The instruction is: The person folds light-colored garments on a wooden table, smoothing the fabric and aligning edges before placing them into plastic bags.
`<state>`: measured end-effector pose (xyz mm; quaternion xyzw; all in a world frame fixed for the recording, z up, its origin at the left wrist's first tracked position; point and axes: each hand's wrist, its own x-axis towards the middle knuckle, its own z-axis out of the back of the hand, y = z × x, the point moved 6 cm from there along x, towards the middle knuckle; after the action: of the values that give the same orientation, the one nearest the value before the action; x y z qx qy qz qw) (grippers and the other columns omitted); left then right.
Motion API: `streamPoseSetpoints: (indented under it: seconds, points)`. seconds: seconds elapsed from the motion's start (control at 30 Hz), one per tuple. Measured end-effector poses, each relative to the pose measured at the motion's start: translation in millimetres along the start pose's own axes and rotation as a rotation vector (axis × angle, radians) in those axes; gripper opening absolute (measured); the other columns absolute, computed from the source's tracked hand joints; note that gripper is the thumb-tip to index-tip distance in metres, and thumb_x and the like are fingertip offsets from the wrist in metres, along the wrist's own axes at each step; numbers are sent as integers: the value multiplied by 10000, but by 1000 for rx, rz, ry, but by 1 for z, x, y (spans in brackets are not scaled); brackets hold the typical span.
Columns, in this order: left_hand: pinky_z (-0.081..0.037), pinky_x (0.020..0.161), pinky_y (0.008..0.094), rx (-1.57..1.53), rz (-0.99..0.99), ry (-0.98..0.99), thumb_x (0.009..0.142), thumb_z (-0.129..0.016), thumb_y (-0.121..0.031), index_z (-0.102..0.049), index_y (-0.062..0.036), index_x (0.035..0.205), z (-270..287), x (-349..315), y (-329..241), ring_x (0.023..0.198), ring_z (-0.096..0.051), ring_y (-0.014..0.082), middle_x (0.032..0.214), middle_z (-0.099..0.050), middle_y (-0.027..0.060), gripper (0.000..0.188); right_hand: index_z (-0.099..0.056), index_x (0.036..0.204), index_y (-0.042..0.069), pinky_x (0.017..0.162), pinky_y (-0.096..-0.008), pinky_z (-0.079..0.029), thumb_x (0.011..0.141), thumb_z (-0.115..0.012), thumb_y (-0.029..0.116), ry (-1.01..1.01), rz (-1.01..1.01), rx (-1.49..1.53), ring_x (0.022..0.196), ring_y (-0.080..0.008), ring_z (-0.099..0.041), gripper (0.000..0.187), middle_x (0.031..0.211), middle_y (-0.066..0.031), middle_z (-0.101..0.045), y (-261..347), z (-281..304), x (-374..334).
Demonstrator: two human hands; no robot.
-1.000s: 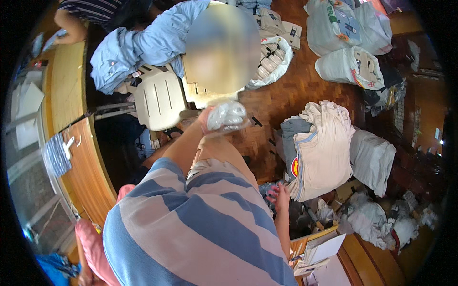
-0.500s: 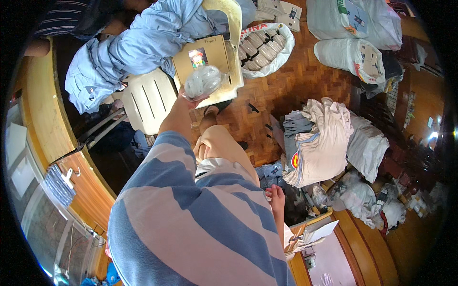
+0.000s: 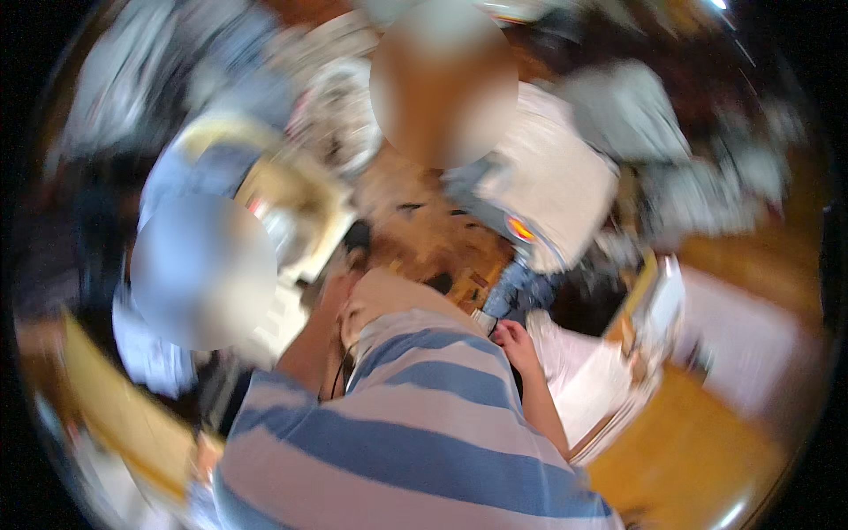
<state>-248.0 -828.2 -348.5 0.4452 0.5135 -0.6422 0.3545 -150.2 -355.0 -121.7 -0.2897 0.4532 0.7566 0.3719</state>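
No lettering is legible; a blurred red-and-yellow emblem (image 3: 521, 230) shows at the beige cloth stack's (image 3: 558, 181) edge.

On the tan cardboard box (image 3: 306, 192) lies a blurred, whitish plastic bundle (image 3: 281, 233); right of it, a mottled blue pile (image 3: 519, 290).

Parquet floor (image 3: 402, 190) and surrounding items, blurred by motion.
Right of floor centre: stack of beige garments (image 3: 561, 181), red-and-yellow emblem (image 3: 520, 229) at lower left edge; just beyond, pale grey bag (image 3: 623, 106). Upper left of floor: round-mouthed white bag (image 3: 360, 159), contents unclear. Lower right: orange-brown wooden surface (image 3: 698, 446) beside pale pinkish panel (image 3: 742, 336).
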Motion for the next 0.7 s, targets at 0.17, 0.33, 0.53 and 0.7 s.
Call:
streamPoseSetpoints:
  seconds: [0.17, 0.33, 0.53, 0.7]
  points:
    - [-541, 804, 373, 487, -634, -109, 1014, -681, -366, -713, -9, 1070, -57, 4, -119, 854, -678, 224, 904, -731, 104, 363, -693, 1148, 4, 873, -391, -555, 963, -737, 223, -568, 386, -219, 1016, -331, -699, 290, 1093, -193, -708, 11, 60, -65]
    - [-554, 851, 342, 760, -987, 263, 1021, -698, -291, -705, -14, 1201, -289, -125, -264, 939, -721, 215, 1015, -760, 127, 330, -676, 1167, -3, 931, -397, -526, 989, -669, 143, -1453, 269, 130, 1056, -307, -660, 230, 1132, -182, -691, -145, 154, -201]
    - [-508, 1060, 423, 1206, -1720, 1104, 1004, -697, -273, -658, -53, 1331, -636, -372, -224, 1242, -633, 364, 1308, -665, 202, 396, -532, 1473, -20, 1247, -552, -263, 1031, -609, 401, -1622, -758, 31, 1499, -457, -380, 615, 1563, -269, -480, -374, 132, -315]
    - [-281, 1250, 524, 1529, -2142, 943, 1053, -548, -451, -476, -116, 1560, -785, -366, -189, 1533, -348, 376, 1642, -423, 133, 611, -322, 1649, 66, 1283, -616, -78, 1077, -474, 540, -1376, -1036, 311, 1611, -452, -109, 758, 1746, -174, -217, -420, 82, -318]
